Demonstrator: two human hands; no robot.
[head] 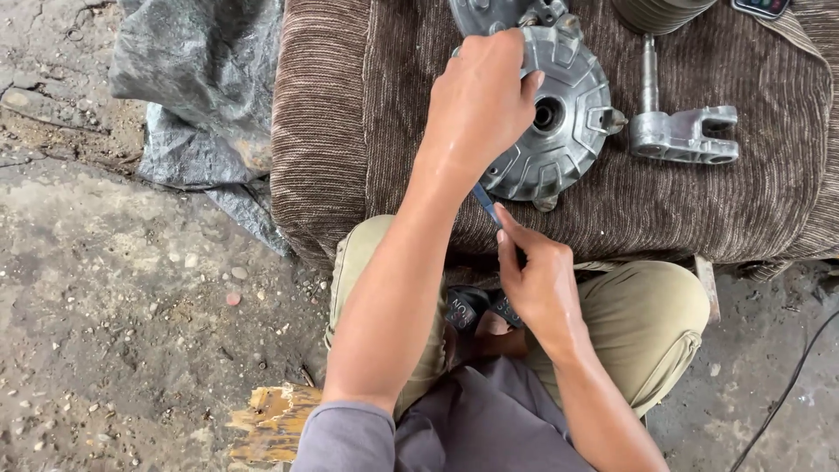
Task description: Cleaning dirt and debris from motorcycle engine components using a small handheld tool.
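A round grey metal hub cover (568,114) with ribs and a central hole lies on a brown ribbed cushion (332,131). My left hand (481,96) rests on its left rim, gripping it. My right hand (537,280) is below it near my knees, pinching the lower end of a thin blue tool (486,204) whose upper end points up to the cover's lower edge.
A grey metal forked part with a shaft (677,131) lies right of the cover. A dark ribbed cylinder (660,13) sits at the top. Grey plastic sheeting (201,87) lies left on dirt ground. Broken wood (271,424) sits bottom left, a black cable (786,385) bottom right.
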